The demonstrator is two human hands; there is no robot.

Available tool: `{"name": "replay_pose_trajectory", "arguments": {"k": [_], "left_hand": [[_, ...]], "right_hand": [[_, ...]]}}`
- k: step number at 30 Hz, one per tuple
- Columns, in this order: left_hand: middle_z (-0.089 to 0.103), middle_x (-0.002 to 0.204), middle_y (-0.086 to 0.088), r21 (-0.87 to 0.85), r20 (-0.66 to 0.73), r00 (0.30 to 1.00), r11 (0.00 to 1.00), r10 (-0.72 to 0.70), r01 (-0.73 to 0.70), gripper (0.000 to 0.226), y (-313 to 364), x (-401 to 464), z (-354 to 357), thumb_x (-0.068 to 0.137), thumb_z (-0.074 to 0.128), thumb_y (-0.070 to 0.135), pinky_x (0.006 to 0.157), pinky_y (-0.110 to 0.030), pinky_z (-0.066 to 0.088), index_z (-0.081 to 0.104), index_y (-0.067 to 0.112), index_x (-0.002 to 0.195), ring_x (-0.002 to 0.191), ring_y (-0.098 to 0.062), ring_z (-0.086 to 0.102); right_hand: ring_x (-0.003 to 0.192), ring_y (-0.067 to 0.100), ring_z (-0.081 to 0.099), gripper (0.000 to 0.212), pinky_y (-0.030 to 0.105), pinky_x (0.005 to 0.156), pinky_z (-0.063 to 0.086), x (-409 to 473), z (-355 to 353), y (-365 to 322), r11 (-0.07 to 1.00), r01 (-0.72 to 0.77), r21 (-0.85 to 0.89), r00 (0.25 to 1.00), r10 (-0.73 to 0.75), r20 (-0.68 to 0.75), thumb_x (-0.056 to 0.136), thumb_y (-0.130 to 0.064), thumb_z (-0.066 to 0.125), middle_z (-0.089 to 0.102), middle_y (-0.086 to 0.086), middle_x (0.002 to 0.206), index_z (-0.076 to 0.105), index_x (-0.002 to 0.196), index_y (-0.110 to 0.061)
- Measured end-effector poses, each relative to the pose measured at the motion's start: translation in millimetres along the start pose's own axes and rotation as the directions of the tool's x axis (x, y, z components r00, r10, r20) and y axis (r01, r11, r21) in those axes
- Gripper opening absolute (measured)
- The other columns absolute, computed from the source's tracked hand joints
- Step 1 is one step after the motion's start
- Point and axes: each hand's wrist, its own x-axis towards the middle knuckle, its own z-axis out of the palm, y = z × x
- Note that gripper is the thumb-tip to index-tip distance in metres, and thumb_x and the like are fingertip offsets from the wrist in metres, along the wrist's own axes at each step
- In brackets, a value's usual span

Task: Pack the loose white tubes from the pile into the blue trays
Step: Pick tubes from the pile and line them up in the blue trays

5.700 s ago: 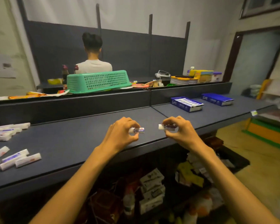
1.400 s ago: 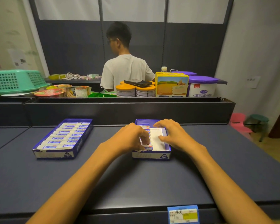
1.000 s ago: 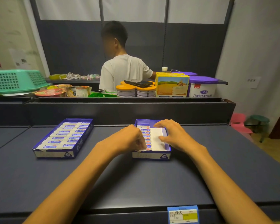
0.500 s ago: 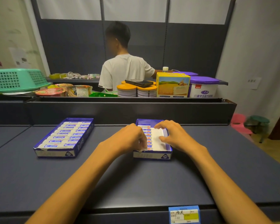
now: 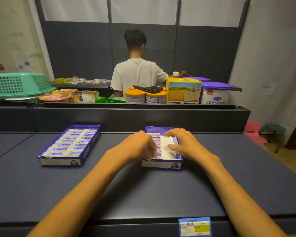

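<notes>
Two blue trays sit on the dark shelf top. The left tray (image 5: 58, 161) is filled with rows of white tubes (image 5: 70, 142). Both my hands are over the right tray (image 5: 161, 165), which also holds a row of white tubes (image 5: 167, 147). My left hand (image 5: 137, 146) covers the tray's left side, and its bent fingertips touch the tubes' labelled ends. My right hand (image 5: 183, 144) arches over the right side, thumb tip on the tubes. No tube shows inside either hand. The loose pile is out of view.
A raised dark ledge (image 5: 126, 117) runs right behind the trays. Beyond it are a green basket (image 5: 15, 84), orange-lidded cans (image 5: 144, 96), a yellow box (image 5: 183, 90), a purple-lidded tub (image 5: 215, 93) and a person's back (image 5: 137, 74). A price label (image 5: 194, 226) marks the front edge.
Several seconds ago each hand held a tube near the pile. Both hands now rest in the right tray. Over the last second my left hand shifted slightly left.
</notes>
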Motion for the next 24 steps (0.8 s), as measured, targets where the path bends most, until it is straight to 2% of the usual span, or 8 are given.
{"name": "replay_pose_trajectory", "arguments": {"k": [4, 7, 10, 12, 16, 20, 24], "left_hand": [[0.070, 0.109, 0.001, -0.149, -0.056, 0.998, 0.989, -0.020, 0.011, 0.028, -8.3, -3.5, -6.3, 0.083, 0.074, 0.030, 0.073, -0.018, 0.052, 0.071, 0.017, 0.108, 0.096, -0.012, 0.064], [0.069, 0.108, 0.002, -0.226, -0.163, 0.983, 0.973, -0.083, 0.045, 0.032, -15.0, -10.3, -14.7, 0.084, 0.070, 0.037, 0.079, -0.026, 0.056, 0.068, 0.020, 0.110, 0.095, -0.010, 0.064], [0.066, 0.114, 0.003, -0.169, -0.282, 0.949, 0.981, -0.141, 0.096, 0.039, -26.7, -21.0, -22.6, 0.086, 0.067, 0.043, 0.086, -0.032, 0.054, 0.063, 0.023, 0.119, 0.102, -0.009, 0.060], [0.061, 0.124, 0.003, -0.073, -0.317, 0.930, 0.982, -0.189, 0.175, 0.046, -34.2, -29.5, -27.2, 0.088, 0.062, 0.047, 0.090, -0.032, 0.050, 0.057, 0.025, 0.128, 0.112, -0.011, 0.055], [0.045, 0.144, 0.000, 0.107, -0.203, 0.924, 0.930, -0.325, 0.351, 0.059, -41.2, -47.4, -27.6, 0.090, 0.053, 0.054, 0.100, -0.038, 0.041, 0.042, 0.029, 0.142, 0.131, -0.018, 0.040], [0.043, 0.146, 0.000, 0.091, -0.200, 0.899, 0.906, -0.391, 0.414, 0.061, -45.9, -73.3, -22.8, 0.089, 0.053, 0.056, 0.102, -0.037, 0.041, 0.039, 0.030, 0.143, 0.131, -0.019, 0.040], [0.044, 0.145, 0.000, 0.088, -0.228, 0.877, 0.888, -0.423, 0.451, 0.061, -54.5, -110.2, -29.0, 0.089, 0.054, 0.054, 0.103, -0.036, 0.040, 0.040, 0.028, 0.143, 0.129, -0.019, 0.042]], "right_hand": [[0.123, 0.008, 0.043, 0.041, 0.024, 0.091, 0.039, -2.9, -4.3, -1.3, 1.000, 0.020, 0.001, 1.000, -0.020, -0.003, 0.089, -0.033, 0.067, 0.050, -0.006, 0.136, 0.051, 0.127, -0.030], [0.122, 0.009, 0.045, 0.042, 0.026, 0.091, 0.044, -3.6, -10.7, -5.2, 0.999, 0.029, 0.039, 0.999, -0.027, -0.037, 0.090, -0.035, 0.066, 0.050, -0.006, 0.136, 0.050, 0.129, -0.031], [0.120, 0.007, 0.047, 0.045, 0.023, 0.087, 0.044, -4.3, -17.0, -11.6, 0.996, 0.058, 0.061, 0.996, -0.053, -0.071, 0.090, -0.034, 0.065, 0.053, -0.006, 0.135, 0.048, 0.131, -0.031], [0.122, 0.009, 0.046, 0.048, 0.025, 0.090, 0.043, -3.9, -18.9, -19.3, 0.995, 0.080, 0.055, 0.995, -0.076, -0.069, 0.090, -0.035, 0.064, 0.052, -0.006, 0.137, 0.046, 0.134, -0.030], [0.128, 0.016, 0.042, 0.054, 0.032, 0.098, 0.041, -4.4, -11.9, -44.0, 0.994, 0.106, 0.007, 0.994, -0.106, 0.040, 0.091, -0.036, 0.063, 0.046, -0.002, 0.143, 0.041, 0.140, -0.029], [0.135, 0.018, 0.035, 0.057, 0.037, 0.109, 0.033, -3.2, 2.2, -70.8, 0.979, 0.204, -0.018, 0.974, -0.201, 0.103, 0.092, -0.037, 0.061, 0.040, -0.001, 0.149, 0.038, 0.143, -0.029], [0.136, 0.017, 0.036, 0.056, 0.037, 0.109, 0.034, -1.9, 15.4, -100.4, 0.964, 0.266, 0.011, 0.957, -0.266, 0.116, 0.092, -0.040, 0.061, 0.040, -0.003, 0.149, 0.039, 0.142, -0.029]]}}
